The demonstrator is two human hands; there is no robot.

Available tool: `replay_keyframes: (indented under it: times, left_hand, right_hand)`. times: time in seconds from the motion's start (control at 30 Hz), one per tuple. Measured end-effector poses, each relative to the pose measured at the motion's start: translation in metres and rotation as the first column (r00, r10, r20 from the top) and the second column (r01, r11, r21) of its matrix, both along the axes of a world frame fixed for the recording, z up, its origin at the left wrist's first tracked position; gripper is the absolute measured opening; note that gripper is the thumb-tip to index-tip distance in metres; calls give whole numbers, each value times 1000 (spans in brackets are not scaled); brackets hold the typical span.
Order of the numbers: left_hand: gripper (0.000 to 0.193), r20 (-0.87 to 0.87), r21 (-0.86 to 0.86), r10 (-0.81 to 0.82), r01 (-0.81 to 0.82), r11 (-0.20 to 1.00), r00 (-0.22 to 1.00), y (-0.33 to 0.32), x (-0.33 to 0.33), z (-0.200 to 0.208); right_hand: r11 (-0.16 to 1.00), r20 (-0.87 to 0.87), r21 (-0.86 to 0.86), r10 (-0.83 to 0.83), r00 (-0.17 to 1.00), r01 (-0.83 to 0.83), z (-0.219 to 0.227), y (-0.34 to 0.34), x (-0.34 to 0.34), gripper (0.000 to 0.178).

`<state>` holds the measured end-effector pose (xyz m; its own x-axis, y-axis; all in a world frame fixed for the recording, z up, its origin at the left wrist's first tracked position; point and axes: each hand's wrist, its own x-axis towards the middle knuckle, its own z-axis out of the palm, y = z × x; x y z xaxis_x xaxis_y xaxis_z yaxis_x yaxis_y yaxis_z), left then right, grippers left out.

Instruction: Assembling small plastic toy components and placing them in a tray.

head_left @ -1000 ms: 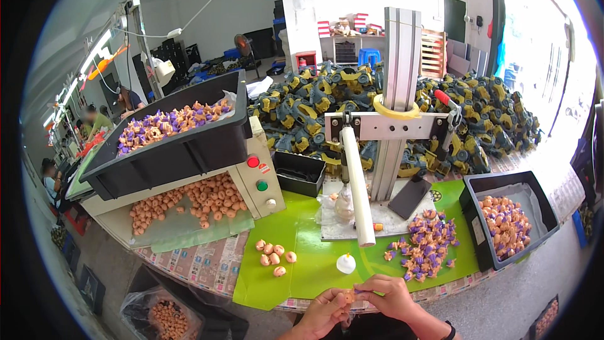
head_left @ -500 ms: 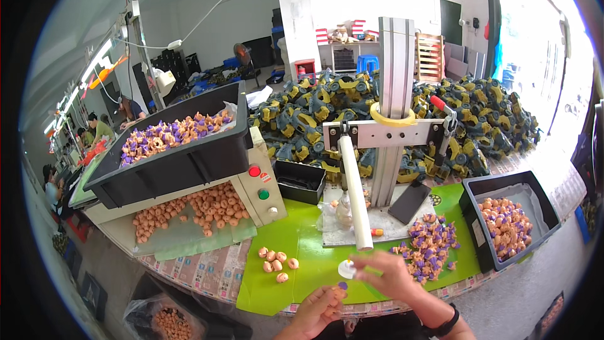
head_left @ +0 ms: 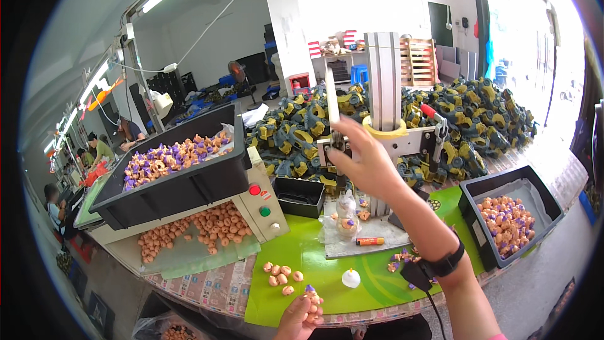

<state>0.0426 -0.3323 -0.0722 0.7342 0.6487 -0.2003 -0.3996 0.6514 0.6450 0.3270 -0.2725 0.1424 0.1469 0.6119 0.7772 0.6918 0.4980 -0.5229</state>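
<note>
- Here we see our right hand [head_left: 368, 164] raised w/ fingers closed round the white lever [head_left: 331, 97] of the small press [head_left: 384, 126] at the back of the green mat [head_left: 314, 264]; lever stands nearly upright.
- Our left hand [head_left: 301, 315] sits low at the near edge of the desk [head_left: 207, 286], curled shut on a small tan figure w/ purple top [head_left: 311, 296].
- Just left of that hand, a few loose tan heads [head_left: 281, 274] lie on the mat; a white dome-shaped cap [head_left: 350, 279] sits just to its right.
- Under the press, on a clear sheet, stands a pale figure [head_left: 345, 211] w/ an orange marker [head_left: 370, 240] lying beside it.
- Purple & tan pieces [head_left: 402, 257] lie scattered near our right wrist, which wears a black band [head_left: 443, 266] w/ a cable.
- Right side: black bin [head_left: 487, 186] w/ a liner, holding tan parts.
- Left side: a beige box w/ red & green buttons [head_left: 259, 200] carries a tilted black tray [head_left: 189, 182] of purple-tan pieces; more tan heads fill the chute [head_left: 189, 233] below it.
- Behind the press, a big heap of dark blue-yellow toy bodies [head_left: 478, 107] covers the desk.
- Far left, other people [head_left: 100, 148] sit at another desk, well apart from us.
</note>
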Motion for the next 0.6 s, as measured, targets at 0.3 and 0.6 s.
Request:
replay_keyframes:
  times: [0.3,0.6]
  left_hand:
    - [20,-127,-45,105,-112,993,986,22,-30,-9]
    - [19,-96,-6,105,-106,994,990,20,3,16]
  right_hand:
    - [668,457,-662,1,890,339,-166,-43,-6,47]
    - [902,361,-361,-99,927,237,-223,-28,8,40]
